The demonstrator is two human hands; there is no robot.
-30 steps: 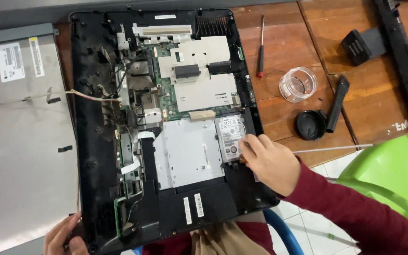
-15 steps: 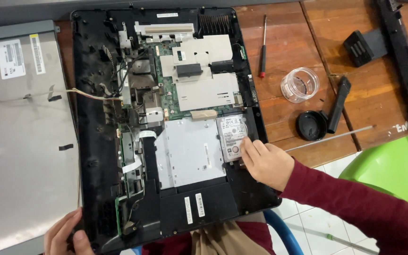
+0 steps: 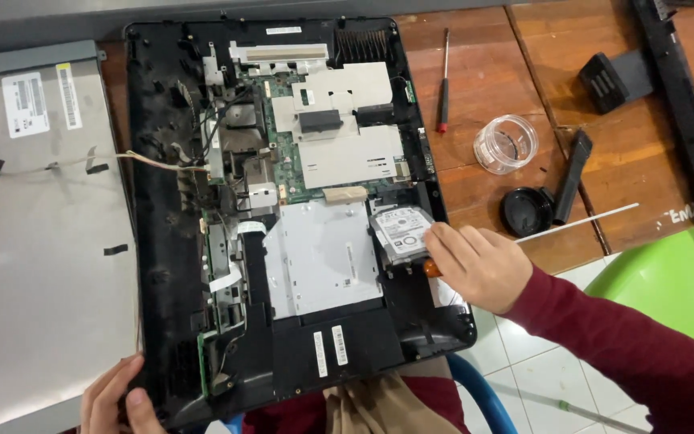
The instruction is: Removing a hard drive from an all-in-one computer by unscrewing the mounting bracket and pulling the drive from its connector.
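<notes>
An opened all-in-one computer chassis (image 3: 162, 241) lies on the wooden table, its green circuit board (image 3: 287, 153) and metal shields exposed. A small silver hard drive (image 3: 401, 234) sits tilted at the chassis's right side. My right hand (image 3: 479, 265) rests right beside the drive, fingers closed around an orange-handled tool (image 3: 432, 271) whose tip is hidden. My left hand (image 3: 114, 399) grips the chassis's bottom left corner.
A grey metal back panel (image 3: 42, 241) lies left of the chassis. On the table to the right are a red-handled screwdriver (image 3: 443, 80), a clear round container (image 3: 506, 144), a black lid (image 3: 526, 211), black plastic parts (image 3: 684, 104) and a thin white rod (image 3: 580, 223). A green chair (image 3: 676, 281) stands lower right.
My right hand has shifted slightly right and down beside the hard drive. The view has drifted a little; my left hand keeps its hold on the corner.
</notes>
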